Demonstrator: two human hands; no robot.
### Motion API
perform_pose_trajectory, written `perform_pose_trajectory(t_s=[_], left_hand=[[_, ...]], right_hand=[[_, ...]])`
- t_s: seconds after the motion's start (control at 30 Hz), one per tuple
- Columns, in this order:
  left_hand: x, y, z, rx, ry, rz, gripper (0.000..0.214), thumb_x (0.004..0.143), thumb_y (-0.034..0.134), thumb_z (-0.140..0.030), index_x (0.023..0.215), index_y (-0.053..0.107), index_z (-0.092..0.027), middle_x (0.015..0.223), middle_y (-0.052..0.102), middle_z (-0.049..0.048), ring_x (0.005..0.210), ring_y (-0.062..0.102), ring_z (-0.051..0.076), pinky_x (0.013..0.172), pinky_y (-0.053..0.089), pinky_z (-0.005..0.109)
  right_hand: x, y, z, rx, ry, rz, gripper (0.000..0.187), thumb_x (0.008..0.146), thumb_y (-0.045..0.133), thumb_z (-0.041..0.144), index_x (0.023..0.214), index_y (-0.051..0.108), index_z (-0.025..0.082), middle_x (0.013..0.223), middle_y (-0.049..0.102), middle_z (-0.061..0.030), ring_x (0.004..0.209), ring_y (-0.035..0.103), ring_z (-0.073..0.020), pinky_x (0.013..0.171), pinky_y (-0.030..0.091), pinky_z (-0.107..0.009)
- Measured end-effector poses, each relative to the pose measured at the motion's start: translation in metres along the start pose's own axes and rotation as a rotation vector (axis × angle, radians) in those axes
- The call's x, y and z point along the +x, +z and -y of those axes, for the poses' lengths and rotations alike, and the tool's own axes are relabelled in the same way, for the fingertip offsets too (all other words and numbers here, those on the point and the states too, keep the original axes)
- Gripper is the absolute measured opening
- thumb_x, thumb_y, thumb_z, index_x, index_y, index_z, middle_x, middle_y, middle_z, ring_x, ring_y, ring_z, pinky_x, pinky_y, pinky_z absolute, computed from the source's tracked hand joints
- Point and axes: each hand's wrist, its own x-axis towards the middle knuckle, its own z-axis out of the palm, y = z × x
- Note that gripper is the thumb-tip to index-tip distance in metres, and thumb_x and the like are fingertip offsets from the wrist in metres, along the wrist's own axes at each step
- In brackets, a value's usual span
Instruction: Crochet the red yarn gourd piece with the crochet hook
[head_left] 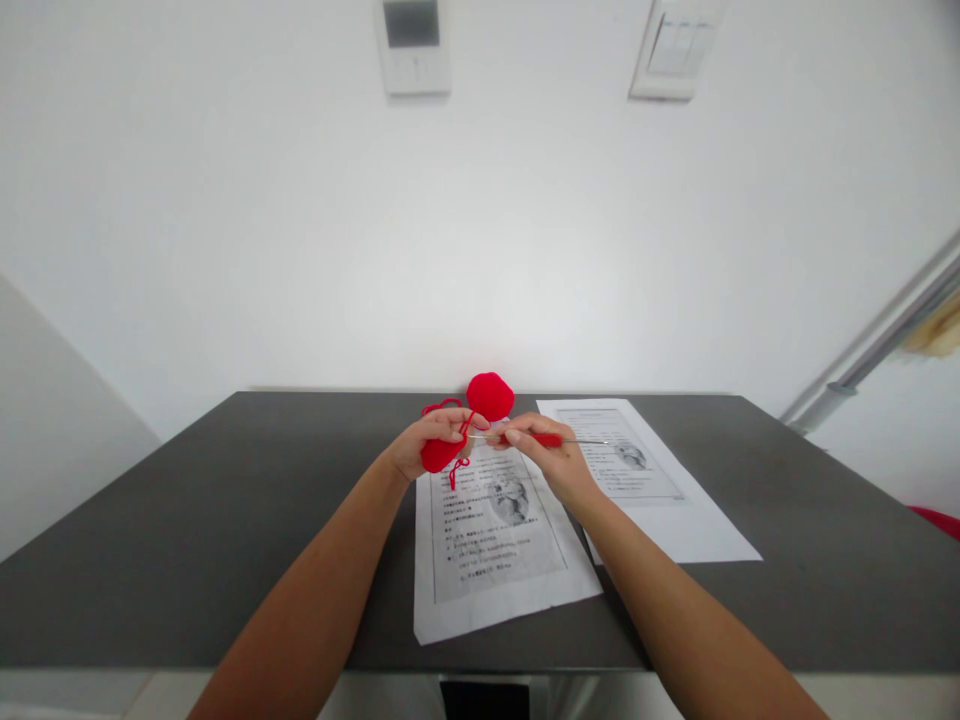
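My left hand (420, 445) is closed on a small red crochet piece (441, 455), with a strand of red yarn (466, 425) running up over its fingers and a loose tail hanging below. In my right hand (551, 455) is a crochet hook (544, 439) with a red handle, its metal shaft sticking out on both sides. The hook's left tip points at the crochet piece, close to the left fingers; whether it sits inside a stitch is too small to tell. Just behind the hands rests a ball of red yarn (490, 397).
Two printed sheets lie on the dark table (187, 540): a nearer sheet (495, 590) beneath the hands and a second sheet (697, 530) to the right. A white wall (480, 250) rises behind the table. At the far right a grey metal pole (885, 355) slants down.
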Motion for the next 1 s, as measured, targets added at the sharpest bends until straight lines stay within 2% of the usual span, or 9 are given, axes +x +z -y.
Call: perform_pose_trajectory(t_s=[0.57,0.9,1.0], left_hand=[[0.000,-0.002,0.002,0.007,-0.039,-0.014,0.034,0.062,0.064,-0.018,0.094,0.066,-0.008,0.051,0.055,-0.0004,0.043,0.041,0.008,0.046,0.025,0.023],[0.001,0.002,0.001,-0.006,-0.085,0.023,0.036,0.059,0.071,-0.020,0.093,0.066,-0.010,0.062,0.061,0.0018,0.048,0.046,0.007,0.048,0.028,0.022],[0.000,0.006,-0.001,-0.008,-0.066,0.017,0.038,0.058,0.073,-0.019,0.094,0.065,-0.011,0.066,0.063,0.0022,0.051,0.050,0.008,0.051,0.032,0.021]], right_hand=[[0.001,-0.002,-0.003,0.021,0.024,0.037,0.020,0.080,0.066,0.038,0.080,0.072,0.019,0.077,0.072,-0.0035,0.074,0.067,-0.0166,0.074,0.053,-0.031],[0.003,0.004,-0.012,0.246,0.167,0.067,0.019,0.077,0.069,0.037,0.078,0.071,0.018,0.075,0.072,-0.0024,0.070,0.068,-0.0155,0.071,0.055,-0.031],[0.004,0.007,-0.011,0.309,0.184,0.040,0.019,0.076,0.071,0.036,0.077,0.071,0.018,0.075,0.072,-0.0025,0.070,0.068,-0.0154,0.070,0.056,-0.030]])
